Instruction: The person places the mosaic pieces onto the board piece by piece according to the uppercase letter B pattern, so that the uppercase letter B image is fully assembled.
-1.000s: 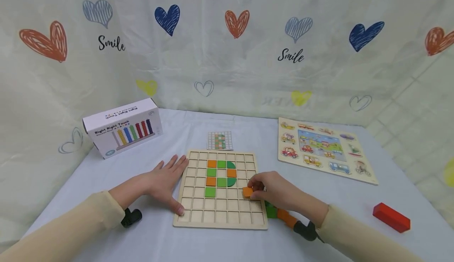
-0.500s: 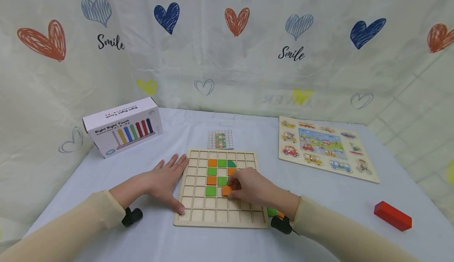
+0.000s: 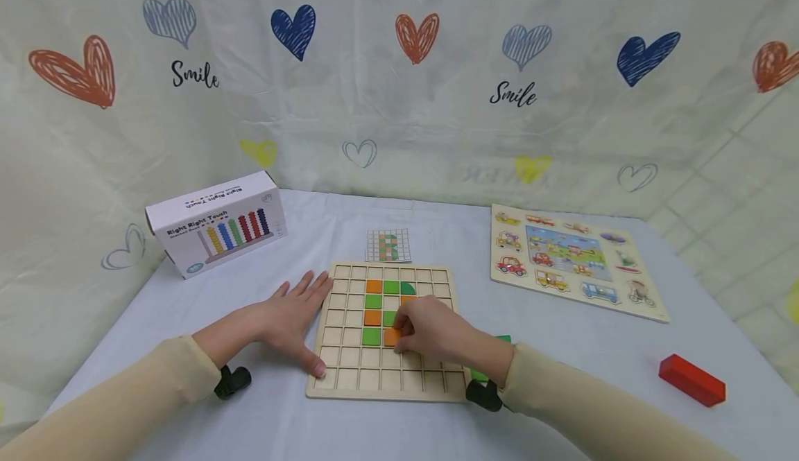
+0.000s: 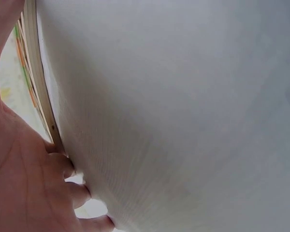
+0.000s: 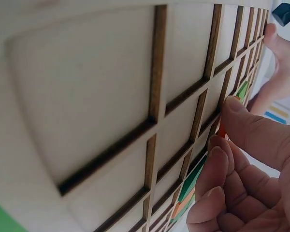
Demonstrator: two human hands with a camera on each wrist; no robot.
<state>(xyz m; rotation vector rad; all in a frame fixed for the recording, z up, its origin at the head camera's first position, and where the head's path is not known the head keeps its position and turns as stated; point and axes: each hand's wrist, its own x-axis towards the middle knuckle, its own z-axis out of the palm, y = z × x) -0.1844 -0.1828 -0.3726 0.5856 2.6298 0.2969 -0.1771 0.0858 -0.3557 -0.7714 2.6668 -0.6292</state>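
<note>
A wooden grid board [image 3: 349,380] lies on the table with green and orange tiles set in its upper middle cells. My right hand [image 3: 431,326] pinches an orange square tile [image 3: 391,337] between thumb and fingertips. That tile is at the cell just right of a green square tile [image 3: 371,337]; whether it sits fully down I cannot tell. In the right wrist view, the thumb covers most of the orange tile [image 5: 222,129]. My left hand [image 3: 288,326] rests with spread fingers against the board's left edge, thumb on its lower left corner.
A pattern card [image 3: 388,245] lies behind the board. At the back left stands a white box [image 3: 215,225]. A wooden vehicle puzzle [image 3: 577,294] lies to the right, with a red block [image 3: 691,380] nearer. Green pieces [image 3: 479,376] show partly under my right forearm.
My right hand has carried the orange tile leftward across the board to the cell beside the lowest green tile. The left hand keeps its place.
</note>
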